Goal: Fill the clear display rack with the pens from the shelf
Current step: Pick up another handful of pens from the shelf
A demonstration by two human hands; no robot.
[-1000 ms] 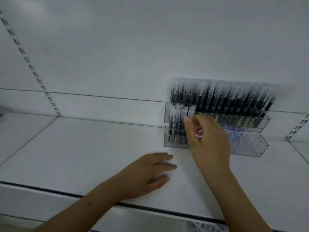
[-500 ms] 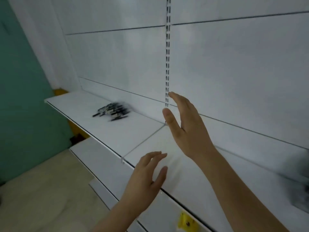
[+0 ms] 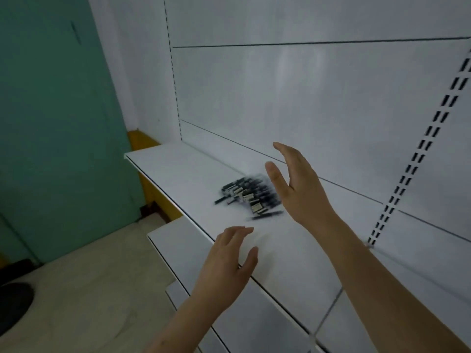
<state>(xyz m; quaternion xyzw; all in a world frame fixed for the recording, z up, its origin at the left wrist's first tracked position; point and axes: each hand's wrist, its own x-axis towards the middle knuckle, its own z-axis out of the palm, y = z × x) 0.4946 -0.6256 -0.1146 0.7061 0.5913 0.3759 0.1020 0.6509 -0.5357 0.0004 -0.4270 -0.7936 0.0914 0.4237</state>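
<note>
A loose pile of black pens (image 3: pixel 246 194) lies on the white shelf (image 3: pixel 178 174), blurred by motion. My right hand (image 3: pixel 295 184) hovers open just right of the pile, fingers spread, its palm covering the pile's right end. Lower down, over the shelf's front edge, my left hand (image 3: pixel 226 263) is open too and holds nothing. The clear display rack is out of view.
White back panels with slotted uprights (image 3: pixel 418 154) rise behind the shelf. A lower shelf (image 3: pixel 163 238) juts out beneath. A green wall (image 3: pixel 56 123) and beige floor (image 3: pixel 89 289) lie to the left, with a dark round object (image 3: pixel 12 304) on the floor.
My view has swung left from the display rack to the pen pile. My right hand left the rack and now reaches toward the pile; my left hand lifted off the shelf.
</note>
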